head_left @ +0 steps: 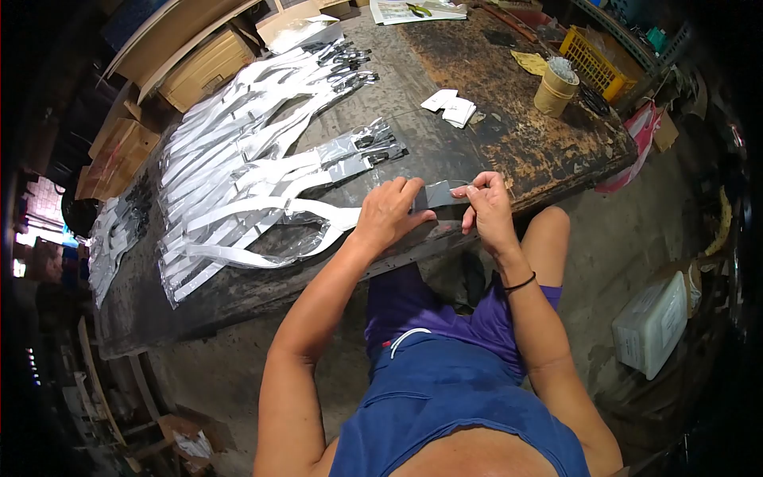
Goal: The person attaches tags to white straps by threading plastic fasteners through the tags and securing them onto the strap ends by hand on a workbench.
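Several long white-and-grey straps (230,151) in clear plastic sleeves lie side by side on the dark table (381,60), many with black ends. The nearest bagged strap (322,213) runs in a loop toward my hands at the table's front edge. My left hand (388,213) is closed on it, thumb below and fingers above. Between my hands, the sleeve's grey end (439,193) is stretched out. My right hand (486,208) pinches the clear tip of this sleeve between thumb and fingertips. What lies under my left fingers is hidden.
White cards (453,107) lie past my hands. Farther right stand a tan cup (556,89) of clear bits and a yellow basket (596,63). Pliers (419,10) rest on paper at the back. Cardboard boxes (208,70) line the left side; a plastic tub (653,326) sits on the floor.
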{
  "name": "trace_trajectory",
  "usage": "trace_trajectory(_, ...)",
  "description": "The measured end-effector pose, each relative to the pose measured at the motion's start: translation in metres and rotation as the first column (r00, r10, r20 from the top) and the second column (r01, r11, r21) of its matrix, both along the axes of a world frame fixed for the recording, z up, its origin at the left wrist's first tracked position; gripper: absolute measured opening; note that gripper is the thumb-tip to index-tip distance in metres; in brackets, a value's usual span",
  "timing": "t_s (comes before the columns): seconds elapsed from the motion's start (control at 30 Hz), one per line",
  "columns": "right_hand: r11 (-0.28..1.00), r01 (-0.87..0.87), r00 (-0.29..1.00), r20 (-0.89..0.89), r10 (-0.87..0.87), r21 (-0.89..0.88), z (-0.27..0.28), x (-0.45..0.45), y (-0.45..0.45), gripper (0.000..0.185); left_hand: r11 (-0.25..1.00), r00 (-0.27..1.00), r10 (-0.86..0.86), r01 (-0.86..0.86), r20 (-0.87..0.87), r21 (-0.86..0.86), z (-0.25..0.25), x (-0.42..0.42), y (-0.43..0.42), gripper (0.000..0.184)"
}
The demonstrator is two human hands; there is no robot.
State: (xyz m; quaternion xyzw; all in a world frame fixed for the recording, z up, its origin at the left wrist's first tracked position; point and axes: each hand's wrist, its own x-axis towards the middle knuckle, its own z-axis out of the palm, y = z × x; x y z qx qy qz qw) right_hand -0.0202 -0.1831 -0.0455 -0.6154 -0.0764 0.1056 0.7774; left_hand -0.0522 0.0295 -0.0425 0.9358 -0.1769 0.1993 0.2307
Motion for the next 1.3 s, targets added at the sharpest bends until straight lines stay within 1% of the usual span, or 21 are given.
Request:
trace_trajectory(0.07,1.0,-0.008,0.999,-0.034,0.009,0.006,0.005,0.0,-0.001,0.029,1.0,0.999,0.001,-0.001,-0.036,0.005,0.001,0.002,0.0,0.052)
trace_trajectory(0.1,1.0,-0.006,0.999,-0.031,0.007,0.006,0.009,-0.001,-0.002,0.029,1.0,0.999,-0.001,0.001,-0.034,0.004,0.002,0.002,0.0,0.052)
trace_trajectory(0.17,0.995,-0.093,0.994,-0.05,0.095,0.042,0.016,-0.003,-0.003,0.048,1.0,1.0,-0.011,0.011,-0.027,0.007,0.004,0.002,0.0,0.049)
trace_trajectory(0.27,0.996,-0.091,0.994,-0.052,0.092,0.013,0.018,-0.002,-0.002,0.054,0.999,0.999,-0.033,0.033,0.009,-0.02,0.001,0.004,0.001,0.05)
trace_trajectory(0.3,0.996,-0.092,0.994,-0.052,0.093,0.013,0.013,-0.001,-0.002,0.054,0.999,0.999,-0.032,0.032,0.009,-0.02,0.003,0.004,0.0,0.05)
trace_trajectory(0.37,0.984,-0.079,0.986,0.132,0.101,-0.161,-0.001,0.003,0.001,0.047,0.999,0.999,-0.051,0.051,0.011,0.001,0.005,0.003,-0.004,0.051)
trace_trajectory(0.5,0.989,-0.049,0.996,0.067,0.059,-0.14,0.004,0.004,0.002,0.041,0.998,0.998,-0.059,0.059,0.009,0.0,0.011,0.004,-0.007,0.05)
trace_trajectory(0.57,0.994,-0.106,0.994,-0.042,0.105,-0.023,0.009,0.002,0.0,0.039,0.998,0.998,-0.059,0.059,0.005,0.009,0.011,0.004,-0.007,0.048)
trace_trajectory(0.67,0.991,-0.137,0.988,-0.08,0.135,-0.009,0.02,-0.001,-0.003,0.038,0.997,0.996,-0.081,0.081,0.042,0.012,0.007,0.008,-0.007,0.047)
trace_trajectory(0.8,0.997,-0.076,0.996,-0.05,0.077,0.025,0.014,0.001,-0.001,0.037,0.997,0.995,-0.079,0.078,0.061,0.03,0.008,0.009,-0.01,0.044)
trace_trajectory(0.87,0.994,0.054,0.995,0.084,-0.046,-0.09,0.006,0.001,0.002,0.037,0.997,0.995,-0.074,0.074,0.061,0.004,0.008,0.01,-0.012,0.045)
trace_trajectory(0.97,0.993,0.098,0.993,0.073,-0.094,-0.059,0.002,0.0,0.003,0.038,0.998,0.997,-0.061,0.059,0.051,0.033,0.007,0.01,-0.012,0.046)
trace_trajectory(1.0,0.993,0.099,0.993,0.075,-0.095,-0.058,0.003,0.0,0.003,0.038,0.998,0.997,-0.062,0.06,0.053,0.033,0.007,0.01,-0.012,0.046)
trace_trajectory(1.07,1.0,0.011,1.0,0.025,-0.011,-0.019,0.006,-0.001,0.002,0.041,0.997,0.996,-0.067,0.065,0.064,0.036,0.005,0.01,-0.011,0.046)
trace_trajectory(1.1,1.0,0.012,1.0,0.025,-0.011,-0.02,0.009,-0.001,0.001,0.041,0.997,0.996,-0.067,0.065,0.065,0.034,0.004,0.01,-0.011,0.046)
trace_trajectory(1.17,0.999,-0.042,0.998,-0.05,0.043,0.019,0.016,-0.002,0.002,0.041,0.997,0.994,-0.076,0.075,0.077,0.021,0.003,0.01,-0.011,0.047)
trace_trajectory(1.2,0.999,-0.043,0.998,-0.049,0.044,0.018,0.015,-0.002,0.001,0.041,0.997,0.994,-0.075,0.074,0.078,0.02,0.004,0.01,-0.011,0.047)
trace_trajectory(1.27,0.997,-0.045,0.999,-0.017,0.044,-0.064,0.013,-0.001,0.001,0.041,0.995,0.994,-0.083,0.079,0.065,0.061,0.007,0.008,-0.013,0.047)
trace_trajectory(1.3,0.997,-0.046,0.999,-0.016,0.045,-0.065,0.014,0.0,0.0,0.041,0.995,0.994,-0.083,0.079,0.065,0.061,0.006,0.008,-0.013,0.047)
